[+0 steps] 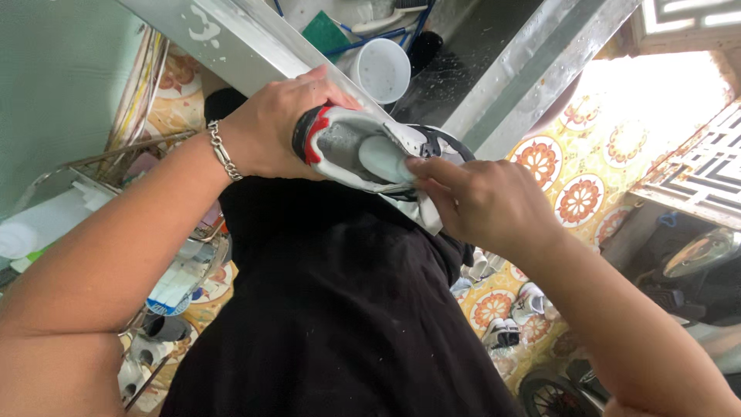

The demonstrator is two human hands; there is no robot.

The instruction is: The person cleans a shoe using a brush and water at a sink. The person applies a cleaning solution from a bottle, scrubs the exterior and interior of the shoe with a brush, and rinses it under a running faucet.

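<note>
The shoe, a grey and white sneaker with a red and black heel collar, is held at chest height with its opening turned up toward the camera, and a pale insole sits partly inside that opening. The left hand is closed around the heel end, palm against the back of the shoe and fingers wrapped over the collar, so the shoe lies to the inner side of that hand and reaches toward the other one. The right hand is pinched on the near edge of the insole and the tongue area, thumb and forefinger pressed together at the mouth of the shoe and the other fingers curled beneath; the shoe sits just beyond its fingertips. To do this well, I judge the heel grip should be firm so the shoe does not twist, while the pinching fingers work the insole flat along the sole without creasing it. A chain bracelet circles the left wrist. Below both hands hangs the person's black shirt. Beyond the shoe a white plastic cup stands in a metal sink. Outside the left arm is a wire rack, and under the right forearm lies a patterned tile floor with more shoes.
</note>
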